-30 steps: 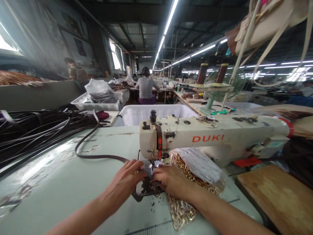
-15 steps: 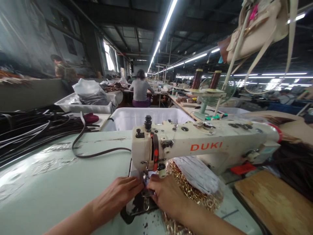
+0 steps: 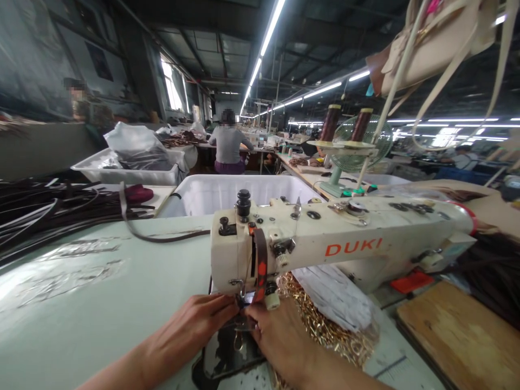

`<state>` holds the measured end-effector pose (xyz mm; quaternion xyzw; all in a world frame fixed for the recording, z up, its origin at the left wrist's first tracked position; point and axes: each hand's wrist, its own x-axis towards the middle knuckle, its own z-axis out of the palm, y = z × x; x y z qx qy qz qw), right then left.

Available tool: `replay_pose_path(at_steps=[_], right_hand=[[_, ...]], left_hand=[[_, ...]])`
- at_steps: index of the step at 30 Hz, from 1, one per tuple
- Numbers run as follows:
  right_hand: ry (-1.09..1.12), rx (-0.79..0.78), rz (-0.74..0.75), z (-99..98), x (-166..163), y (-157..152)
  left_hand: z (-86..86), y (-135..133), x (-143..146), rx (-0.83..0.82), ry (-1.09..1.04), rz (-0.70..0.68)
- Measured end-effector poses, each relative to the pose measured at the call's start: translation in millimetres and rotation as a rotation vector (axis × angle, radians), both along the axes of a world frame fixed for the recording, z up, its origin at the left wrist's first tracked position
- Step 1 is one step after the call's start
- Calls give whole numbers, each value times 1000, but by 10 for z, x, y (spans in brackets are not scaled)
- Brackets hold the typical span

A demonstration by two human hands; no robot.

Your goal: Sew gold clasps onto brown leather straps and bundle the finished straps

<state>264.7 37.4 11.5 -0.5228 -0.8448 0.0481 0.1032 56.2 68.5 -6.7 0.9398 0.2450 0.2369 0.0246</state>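
The white sewing machine (image 3: 300, 233) marked DUKI stands before me. My left hand (image 3: 203, 322) lies left of the needle area, fingers together and tips pressed in by the presser foot (image 3: 242, 299). Opposite it, my right hand (image 3: 280, 336) is closed, thumb and fingers pinched close to the foot. What the fingertips grip is small and mostly hidden. Just below them a gold metal clasp (image 3: 238, 340) shows over the dark machine bed (image 3: 227, 357). A narrow dark strap (image 3: 162, 238) curves over the table and passes behind the machine head.
A clear bag of gold hardware (image 3: 325, 325) lies under the machine arm. Right of it is a wooden board (image 3: 459, 319). Dark straps (image 3: 52, 216) pile at left. Behind the machine stand a white bin (image 3: 244, 184) and thread spools (image 3: 330, 124). A person (image 3: 228, 143) sits farther back.
The view has shifted slightly, so the machine front appears a little further left. Both hands stay at the presser foot, with little visible movement of their own.
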Motion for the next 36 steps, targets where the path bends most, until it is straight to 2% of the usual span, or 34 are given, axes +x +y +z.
replay_pose_path(at_steps=[5, 8, 13, 18, 23, 27, 29, 33, 36], right_hand=[[6, -2, 12, -4, -6, 27], [41, 49, 39, -8, 47, 23], [105, 140, 10, 102, 166, 16], [100, 84, -8, 215, 207, 33], [175, 32, -7, 164, 217, 69], [122, 28, -6, 96, 183, 117], [60, 21, 4, 73, 152, 142], [-34, -12, -39, 74, 110, 185], [-53, -70, -78, 115, 120, 193]], left_hand=[[42, -30, 29, -105, 152, 64], [37, -59, 46, -133, 194, 81], [-60, -52, 58, -110, 153, 102], [-144, -23, 23, -91, 130, 91], [-183, 13, 22, -36, 104, 99], [-180, 28, 30, -40, 20, 77], [-178, 61, 11, -91, -67, 66], [-191, 209, -45, -350, -222, 103], [-178, 302, -40, -321, -231, 151]])
